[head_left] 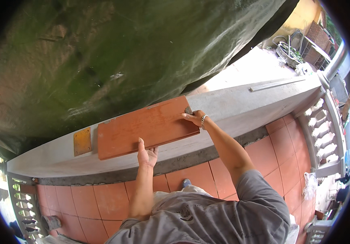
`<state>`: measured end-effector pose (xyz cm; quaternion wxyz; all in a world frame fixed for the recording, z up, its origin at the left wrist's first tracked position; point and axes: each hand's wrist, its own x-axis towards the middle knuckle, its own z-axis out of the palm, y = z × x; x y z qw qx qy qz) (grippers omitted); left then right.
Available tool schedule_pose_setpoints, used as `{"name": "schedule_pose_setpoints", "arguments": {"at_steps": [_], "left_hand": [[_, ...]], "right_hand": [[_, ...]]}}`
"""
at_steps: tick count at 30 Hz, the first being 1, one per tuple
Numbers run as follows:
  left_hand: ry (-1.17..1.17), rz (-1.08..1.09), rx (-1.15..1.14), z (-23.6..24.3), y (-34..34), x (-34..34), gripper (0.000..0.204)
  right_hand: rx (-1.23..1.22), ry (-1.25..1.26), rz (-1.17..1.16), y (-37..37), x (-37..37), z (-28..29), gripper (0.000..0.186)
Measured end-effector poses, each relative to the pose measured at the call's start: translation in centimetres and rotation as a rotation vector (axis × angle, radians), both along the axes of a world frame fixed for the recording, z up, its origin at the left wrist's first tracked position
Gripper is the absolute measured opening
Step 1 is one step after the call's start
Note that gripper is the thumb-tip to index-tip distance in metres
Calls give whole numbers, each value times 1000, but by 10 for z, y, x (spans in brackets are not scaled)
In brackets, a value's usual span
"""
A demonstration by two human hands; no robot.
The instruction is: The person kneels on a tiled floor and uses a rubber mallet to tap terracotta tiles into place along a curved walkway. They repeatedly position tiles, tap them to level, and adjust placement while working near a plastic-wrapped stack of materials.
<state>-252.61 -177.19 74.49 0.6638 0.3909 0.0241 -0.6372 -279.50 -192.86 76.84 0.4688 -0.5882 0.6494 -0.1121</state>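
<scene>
A long rectangular terracotta tile (142, 126) lies across the top of the grey wall (231, 99), its near edge overhanging my side. My left hand (147, 156) grips that near edge, thumb up against the tile and fingers below. At the tile's right end is my right hand (196, 118), closed on the end with the thumb over the top face; a bracelet is on that wrist. Close by its fingertips sits a small dark grey piece (188, 110), too small to make out. The undersides of both grips are hidden.
A yellow, stained square plate (82, 141) lies left of the tile. A large dark green sheet (81, 57) bulges behind the wall. A thin flat strip (276, 84) rests farther right on the wall. White balusters (323, 136) edge the tiled floor (110, 201) at right.
</scene>
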Motion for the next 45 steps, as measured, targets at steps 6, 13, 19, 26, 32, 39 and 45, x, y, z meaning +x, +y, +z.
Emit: {"name": "schedule_pose_setpoints", "arguments": {"at_steps": [6, 13, 19, 26, 32, 39, 45], "left_hand": [[-173, -225, 108, 0, 4, 15, 75], [-284, -330, 187, -32, 6, 19, 93], [-724, -988, 139, -39, 30, 72, 94], [-1277, -1320, 541, -110, 112, 116, 39], [-855, -1039, 682, -104, 211, 156, 32], [-1231, -768, 538, -82, 294, 172, 36], [-1113, -645, 734, -101, 337, 182, 46]], "right_hand": [[-8, 161, -71, -2, 4, 28, 76], [-271, 127, 131, 28, -44, 25, 51], [57, 185, 100, 131, -93, -29, 50], [463, 417, 223, 275, -118, -170, 52], [824, 275, -184, 367, -155, -248, 48], [763, -13, -357, 336, -129, -281, 33], [674, 13, -32, 259, -44, -247, 24]]}}
